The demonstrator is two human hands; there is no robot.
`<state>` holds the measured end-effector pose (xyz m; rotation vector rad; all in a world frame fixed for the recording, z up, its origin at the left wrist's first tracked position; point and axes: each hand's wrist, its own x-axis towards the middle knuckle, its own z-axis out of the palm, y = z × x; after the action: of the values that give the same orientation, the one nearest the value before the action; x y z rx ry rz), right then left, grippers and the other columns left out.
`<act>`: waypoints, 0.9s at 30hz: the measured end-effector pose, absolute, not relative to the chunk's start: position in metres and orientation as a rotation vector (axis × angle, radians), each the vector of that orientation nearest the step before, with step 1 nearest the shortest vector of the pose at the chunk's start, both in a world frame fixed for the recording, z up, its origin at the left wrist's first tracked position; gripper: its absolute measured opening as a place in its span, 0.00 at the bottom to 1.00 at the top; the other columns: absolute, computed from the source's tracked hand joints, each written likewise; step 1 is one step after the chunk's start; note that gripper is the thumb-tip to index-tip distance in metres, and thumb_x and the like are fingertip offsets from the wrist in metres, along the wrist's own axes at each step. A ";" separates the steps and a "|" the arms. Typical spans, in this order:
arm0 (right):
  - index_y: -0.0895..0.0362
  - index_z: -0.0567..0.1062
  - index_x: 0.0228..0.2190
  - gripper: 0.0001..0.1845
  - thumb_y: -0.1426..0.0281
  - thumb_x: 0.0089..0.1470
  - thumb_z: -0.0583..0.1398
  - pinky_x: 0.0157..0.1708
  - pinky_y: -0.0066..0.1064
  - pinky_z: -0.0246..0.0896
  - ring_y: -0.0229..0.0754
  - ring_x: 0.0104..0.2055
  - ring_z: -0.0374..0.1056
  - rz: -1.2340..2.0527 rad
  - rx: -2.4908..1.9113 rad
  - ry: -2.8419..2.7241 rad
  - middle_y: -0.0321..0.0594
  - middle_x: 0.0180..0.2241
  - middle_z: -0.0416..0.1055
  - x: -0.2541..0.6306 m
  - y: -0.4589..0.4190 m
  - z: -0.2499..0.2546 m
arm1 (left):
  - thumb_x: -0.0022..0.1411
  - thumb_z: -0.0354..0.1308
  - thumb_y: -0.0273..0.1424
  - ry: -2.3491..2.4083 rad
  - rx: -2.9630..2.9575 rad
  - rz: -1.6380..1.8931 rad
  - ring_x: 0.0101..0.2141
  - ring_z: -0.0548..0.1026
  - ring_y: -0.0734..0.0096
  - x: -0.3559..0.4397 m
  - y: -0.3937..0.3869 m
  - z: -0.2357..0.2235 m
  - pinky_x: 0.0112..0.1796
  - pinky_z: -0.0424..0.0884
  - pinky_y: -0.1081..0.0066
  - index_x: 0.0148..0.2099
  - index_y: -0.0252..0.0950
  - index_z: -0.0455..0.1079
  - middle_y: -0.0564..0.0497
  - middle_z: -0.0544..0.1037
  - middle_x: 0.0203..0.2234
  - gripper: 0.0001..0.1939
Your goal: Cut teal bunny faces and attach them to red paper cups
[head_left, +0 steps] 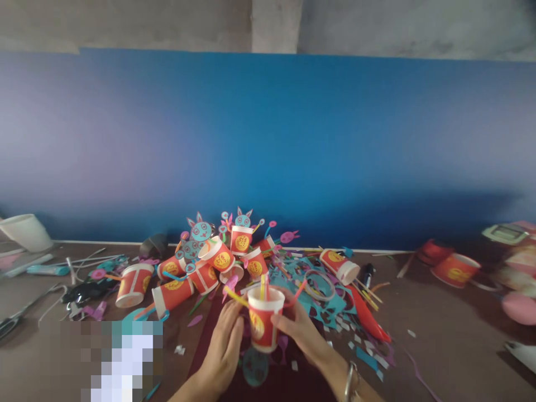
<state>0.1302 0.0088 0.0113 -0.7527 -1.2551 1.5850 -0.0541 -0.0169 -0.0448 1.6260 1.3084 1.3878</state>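
A red-and-white paper cup [258, 322] with a yellow emblem stands upright in front of me. A yellow straw sticks out of its left side, a pink one out of its right, and more straws rise from its mouth. My right hand [305, 329] grips the cup from the right, thumb across its front and fingers behind. Close to the cup's left side is my left hand [226, 340], its fingers stretched upward just below the yellow straw; whether they touch the cup I cannot tell. Near the cup's base lies a blue paper animal face [255, 367].
Behind, several similar cups [171, 293] are heaped with paper rabbit faces [201, 230]. Blue paper scraps [330, 310], a tape roll [320, 283] and a red tube-like item [366, 315] lie right. Scissors [12, 324] are far left. A blue panel [268, 151] borders the table.
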 end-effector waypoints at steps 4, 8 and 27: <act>0.55 0.69 0.44 0.27 0.55 0.44 0.65 0.46 0.43 0.63 0.50 0.42 0.71 1.387 -0.883 -1.129 0.43 0.38 0.76 0.133 0.017 0.010 | 0.58 0.47 0.25 1.428 2.086 1.077 0.50 0.69 0.56 -0.056 -0.009 -0.030 0.50 0.63 0.54 0.53 0.39 0.68 0.43 0.74 0.48 0.21; 0.57 0.69 0.42 0.27 0.56 0.44 0.66 0.44 0.44 0.65 0.52 0.41 0.72 1.384 -0.896 -1.144 0.44 0.37 0.76 0.135 0.023 0.002 | 0.51 0.43 0.16 1.645 2.213 0.879 0.45 0.72 0.59 -0.057 -0.010 -0.023 0.44 0.64 0.56 0.52 0.40 0.68 0.46 0.77 0.44 0.29; 0.55 0.65 0.43 0.23 0.65 0.46 0.65 0.43 0.40 0.66 0.47 0.42 0.71 1.443 -0.899 -1.261 0.42 0.39 0.74 0.123 0.021 -0.024 | 0.57 0.55 0.35 1.726 2.049 1.040 0.31 0.74 0.61 -0.045 -0.018 -0.018 0.35 0.67 0.63 0.37 0.40 0.58 0.52 0.74 0.27 0.09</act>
<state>0.1230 0.0215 -0.0241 -0.8990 -1.2610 1.4430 -0.0450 -0.0183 -0.0177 2.0485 1.7263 1.0401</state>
